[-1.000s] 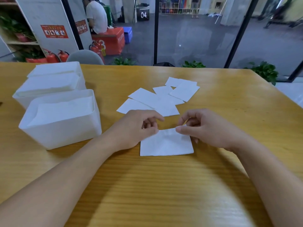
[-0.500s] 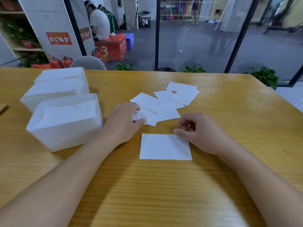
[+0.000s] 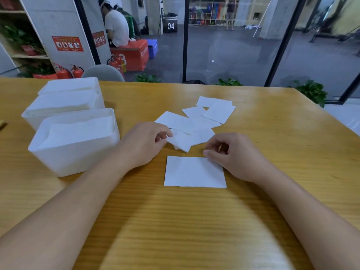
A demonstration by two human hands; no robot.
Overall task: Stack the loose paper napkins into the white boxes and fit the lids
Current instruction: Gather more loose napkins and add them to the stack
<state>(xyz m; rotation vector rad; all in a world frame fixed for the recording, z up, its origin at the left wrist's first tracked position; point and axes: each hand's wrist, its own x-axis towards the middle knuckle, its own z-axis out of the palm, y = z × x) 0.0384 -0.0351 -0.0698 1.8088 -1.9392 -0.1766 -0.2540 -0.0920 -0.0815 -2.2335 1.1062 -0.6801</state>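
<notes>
My left hand [image 3: 144, 143] pinches the corner of a loose white paper napkin [image 3: 182, 142] at mid-frame. My right hand [image 3: 233, 156], fingers curled, touches the upper right corner of a flat square white napkin [image 3: 194, 172] on the yellow wooden table [image 3: 272, 133]. Two open white plastic boxes [image 3: 78, 152], napkins inside, stand at left.

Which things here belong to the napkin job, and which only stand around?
Job:
- left hand, pinching a napkin
- right hand, at the flat napkin
- loose napkins
- white boxes

Around:
- wooden table
- fire extinguishers
- grey chair
- plants
</notes>
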